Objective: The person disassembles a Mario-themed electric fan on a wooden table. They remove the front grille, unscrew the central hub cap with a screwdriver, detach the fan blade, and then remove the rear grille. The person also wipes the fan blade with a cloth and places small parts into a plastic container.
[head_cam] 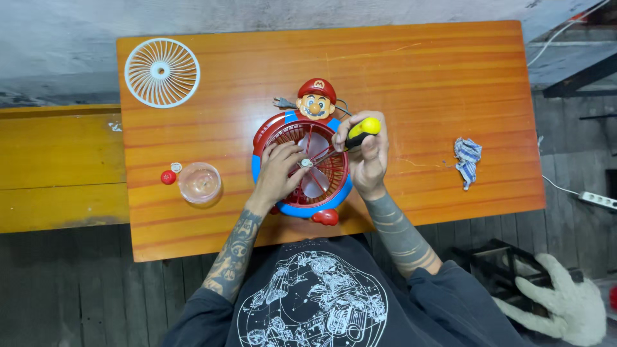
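Observation:
A small red and blue toy fan [302, 168] with a cartoon figure's head on top lies flat on the orange table [437, 96]. Its front cover is off, and the red rear grille shows. My left hand [281, 172] rests on the grille, fingers touching the hub at the centre. My right hand [369, 157] grips a screwdriver [352, 136] with a yellow and black handle. The screwdriver's tip points at the hub.
A white round fan grille [162, 72] lies at the table's far left corner. A clear fan blade [200, 183], a red cap [168, 177] and a small white piece [176, 167] sit left of the fan. A crumpled blue-white cloth [467, 160] lies to the right. A power strip [598, 200] lies on the floor.

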